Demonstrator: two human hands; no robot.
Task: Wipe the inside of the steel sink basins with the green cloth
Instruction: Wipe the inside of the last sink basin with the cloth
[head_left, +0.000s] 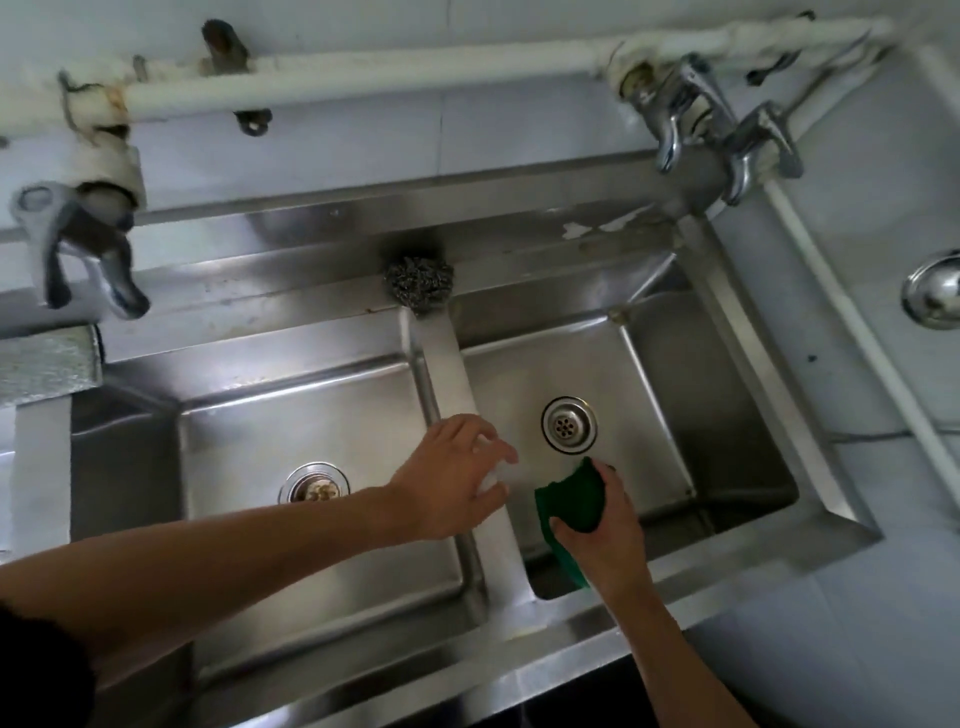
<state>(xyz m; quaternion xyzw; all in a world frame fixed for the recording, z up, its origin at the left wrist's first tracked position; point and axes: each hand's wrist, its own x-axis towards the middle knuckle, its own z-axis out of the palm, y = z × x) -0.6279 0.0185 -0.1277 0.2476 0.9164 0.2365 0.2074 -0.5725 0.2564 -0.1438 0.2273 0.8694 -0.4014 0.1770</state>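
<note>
Right grip (602, 525) is curled round the green cloth (569, 499); we see the cloth held inside the right basin (649, 405), near the front wall, just beside the right drain (569, 424). Left grip (457, 478) is wide, fingers spread & holding nothing, over the divider (441, 358) btw basins; can't tell if it touches. Left basin (311, 415) shows left drain (313, 483). Steel scourer (420, 283) sits on back ledge.

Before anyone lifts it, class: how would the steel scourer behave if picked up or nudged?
The steel scourer is tangled wire, so probably light and springy. Rounded and perched where the divider starts, it might roll into a basin if nudged.
</note>
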